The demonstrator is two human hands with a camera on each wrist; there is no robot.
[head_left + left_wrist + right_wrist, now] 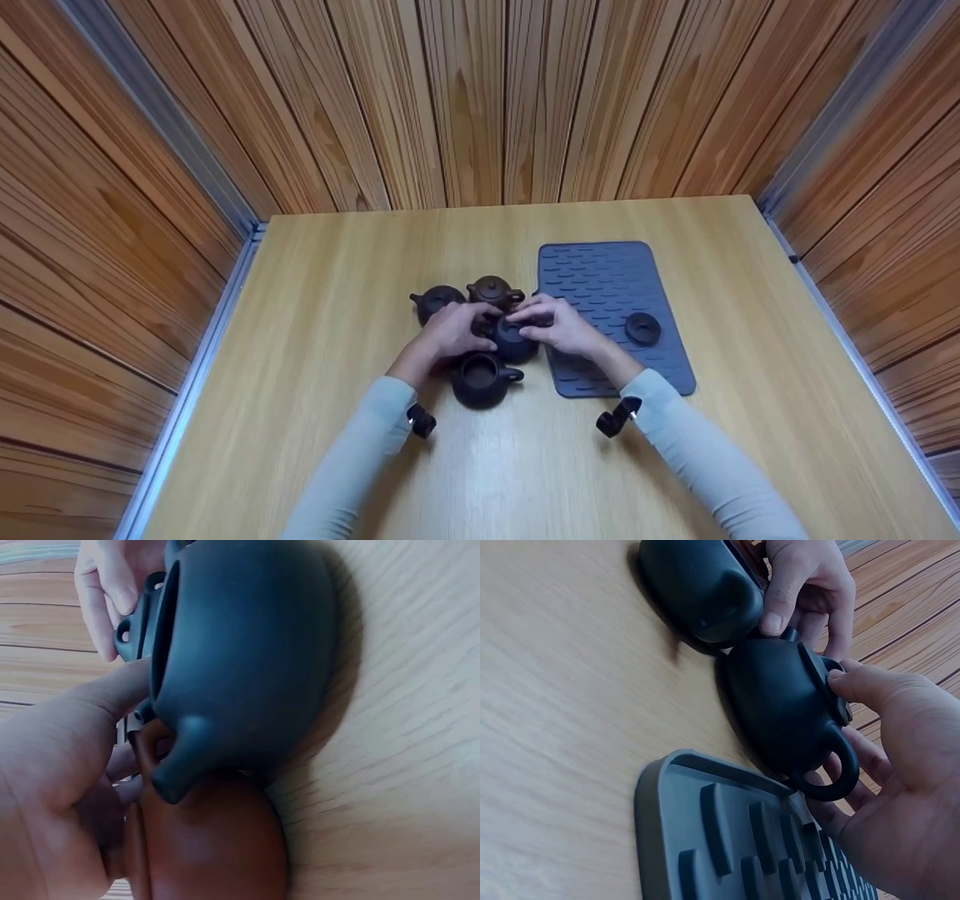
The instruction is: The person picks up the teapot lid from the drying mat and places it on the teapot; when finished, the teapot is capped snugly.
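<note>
A black lidded teapot (512,345) stands between the hands, beside the mat. My right hand (559,324) pinches the bridge-shaped knob of its lid (821,690), which sits at the teapot's mouth; the other fingers lie behind the loop handle (847,772). From the opposite side my left hand (459,330) holds the spout (789,634) between thumb and fingers. In front of it stands a dark teapot without a lid (480,384), its mouth uncovered and its handle to the right. In the left wrist view, a reddish-brown teapot (217,840) is close beneath the left palm.
Behind the hands stand a dark teapot (435,300) and a brown lidded teapot (489,286). On the right lies a grey ridged mat (600,270) with a round black lid (643,328) on it. Wood-panelled walls (465,97) enclose the wooden table (330,300).
</note>
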